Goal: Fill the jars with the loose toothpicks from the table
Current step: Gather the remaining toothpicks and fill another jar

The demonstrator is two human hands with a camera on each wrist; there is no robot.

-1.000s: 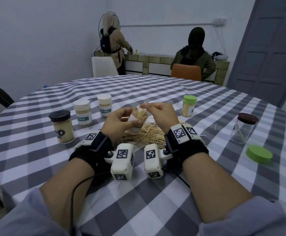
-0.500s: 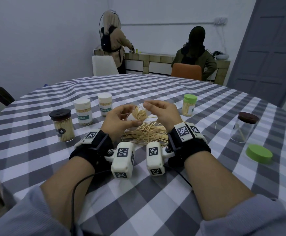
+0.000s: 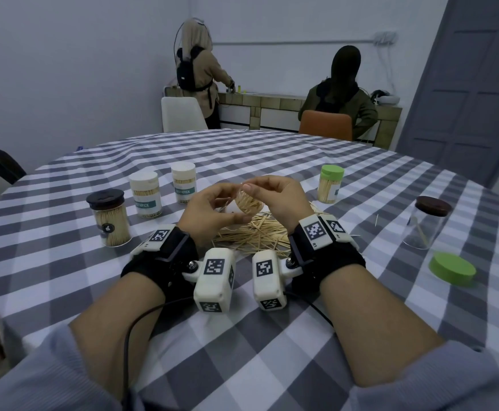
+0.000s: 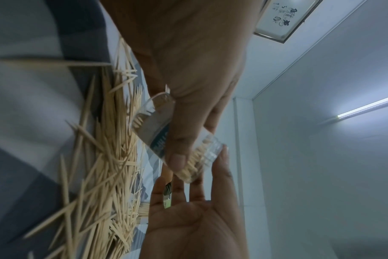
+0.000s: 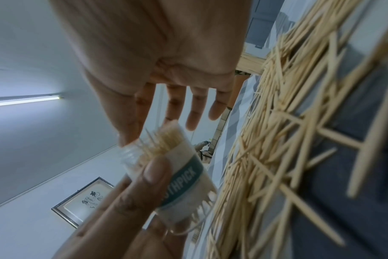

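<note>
Grey-checked tablecloth (image 3: 272, 336) under hands: left hand (image 3: 209, 212) grips jar (image 3: 246, 204), right hand (image 3: 280, 200) open.

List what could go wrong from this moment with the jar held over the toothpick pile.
1. The left hand holds the open jar tilted, packed to the mouth; toothpicks could slide out onto the loose pile.
2. A few tips stand proud at the mouth; the right hand at the rim, fingers straight, might get pricked or knock them out.
3. The left grip sits around the label; a slip would likely drop the jar.
</note>
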